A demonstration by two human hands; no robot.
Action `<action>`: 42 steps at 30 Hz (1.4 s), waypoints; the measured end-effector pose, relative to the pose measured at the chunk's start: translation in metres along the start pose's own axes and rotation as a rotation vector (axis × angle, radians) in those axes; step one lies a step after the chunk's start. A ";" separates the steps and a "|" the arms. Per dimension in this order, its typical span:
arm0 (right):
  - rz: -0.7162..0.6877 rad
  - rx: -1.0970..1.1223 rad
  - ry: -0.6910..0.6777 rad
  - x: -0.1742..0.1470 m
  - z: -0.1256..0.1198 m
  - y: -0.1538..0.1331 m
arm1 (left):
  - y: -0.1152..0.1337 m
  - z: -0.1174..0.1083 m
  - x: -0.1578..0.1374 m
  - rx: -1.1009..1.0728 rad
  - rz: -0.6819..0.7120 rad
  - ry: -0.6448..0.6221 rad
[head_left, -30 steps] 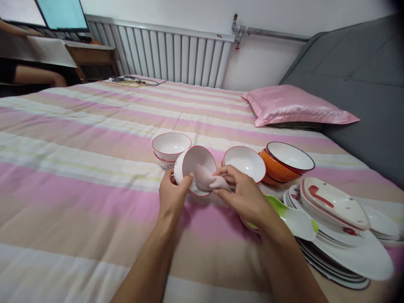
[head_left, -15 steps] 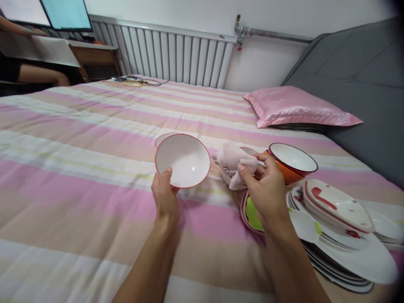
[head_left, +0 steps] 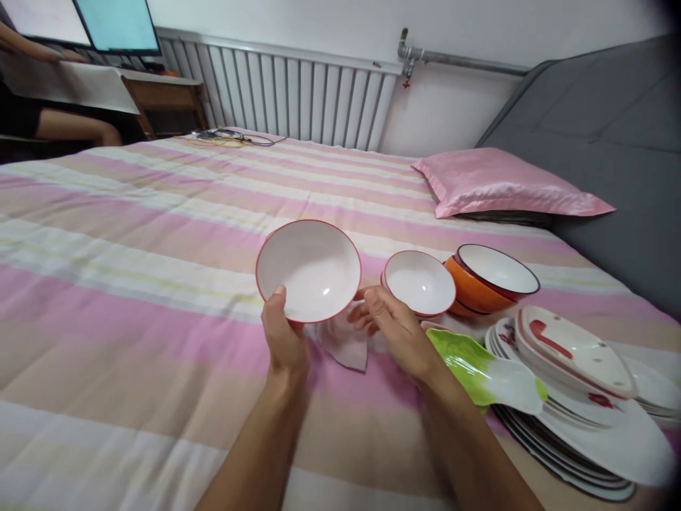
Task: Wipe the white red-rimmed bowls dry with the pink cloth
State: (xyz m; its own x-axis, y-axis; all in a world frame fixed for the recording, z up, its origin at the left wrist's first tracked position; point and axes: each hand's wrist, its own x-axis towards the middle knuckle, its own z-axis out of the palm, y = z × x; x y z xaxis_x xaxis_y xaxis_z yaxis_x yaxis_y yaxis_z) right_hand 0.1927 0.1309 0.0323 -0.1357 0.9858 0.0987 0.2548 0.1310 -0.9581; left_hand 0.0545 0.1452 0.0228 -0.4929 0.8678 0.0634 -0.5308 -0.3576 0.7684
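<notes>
Red-rimmed white bowl [head_left: 308,266], tilted toward you above the striped bedspread [head_left: 159,341], could slip if your left hand [head_left: 284,341], clasping its lower left rim with the thumb inside, loosens on what looks like smooth glaze, and a fall to the right might chip it against the stacked white bowls [head_left: 420,280]. It sits just ahead of that hand and left of your right hand [head_left: 396,326], whose fingers curl near a pale pink cloth [head_left: 343,345]; whether they pinch it cannot be told.

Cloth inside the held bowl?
No, the cloth shows outside, below the edge of the white bowl in the left hand.
</notes>
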 end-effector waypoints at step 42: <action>0.433 -0.044 0.169 0.135 0.056 -0.038 | -0.006 -0.025 0.010 0.518 -0.260 -0.199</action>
State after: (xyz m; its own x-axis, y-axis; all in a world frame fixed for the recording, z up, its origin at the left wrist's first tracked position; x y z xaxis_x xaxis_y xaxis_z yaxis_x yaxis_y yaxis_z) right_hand 0.1108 0.2534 0.0670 0.1487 0.9535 -0.2621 0.2948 -0.2957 -0.9086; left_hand 0.0352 0.1477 0.0026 -0.2280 0.9697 -0.0882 -0.1872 0.0452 0.9813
